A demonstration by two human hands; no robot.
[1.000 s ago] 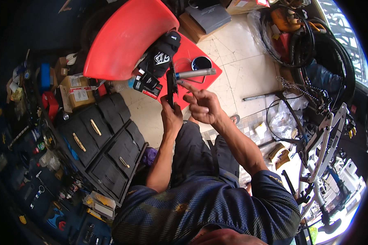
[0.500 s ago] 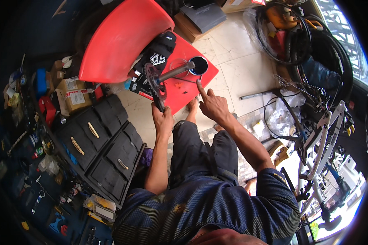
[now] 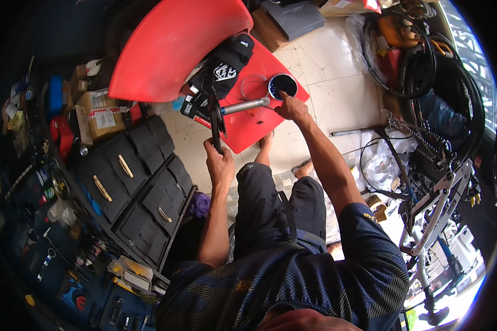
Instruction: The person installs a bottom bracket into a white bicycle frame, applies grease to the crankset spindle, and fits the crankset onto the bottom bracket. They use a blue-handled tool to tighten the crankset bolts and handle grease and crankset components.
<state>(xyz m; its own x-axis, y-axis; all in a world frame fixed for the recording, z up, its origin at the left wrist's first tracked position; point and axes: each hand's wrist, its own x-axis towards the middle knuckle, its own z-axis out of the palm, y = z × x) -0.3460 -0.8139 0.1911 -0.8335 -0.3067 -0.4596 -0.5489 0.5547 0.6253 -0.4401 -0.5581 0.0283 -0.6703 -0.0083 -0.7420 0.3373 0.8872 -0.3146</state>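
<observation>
In my left hand (image 3: 221, 163) is a bicycle crankset, its fingers closed around the lower end of the crank arm. The crankset's dark chainring (image 3: 216, 118) is seen nearly edge-on, and its metal spindle (image 3: 246, 106) points right. My right hand (image 3: 292, 109) reaches over a round tub (image 3: 270, 91) with a dark, bluish inside. The index finger is stretched into the tub's opening, its tip hidden, and the other fingers are curled. Nothing held shows in that hand. The tub stands on the seat of a red chair (image 3: 243, 135).
Black printed fabric gear (image 3: 226, 66) and a clear coiled tube (image 3: 253, 86) lie on the chair. A black drawer case (image 3: 132, 176) stands at the left. Tyres (image 3: 453, 105) and a pale bicycle frame (image 3: 439, 207) crowd the right, with cardboard boxes (image 3: 102, 124) at the far left.
My right hand has moved forward, and its index finger has gone from beside the tub into its opening. The crankset has turned, so its spindle lies more level. The whole view has shifted slightly.
</observation>
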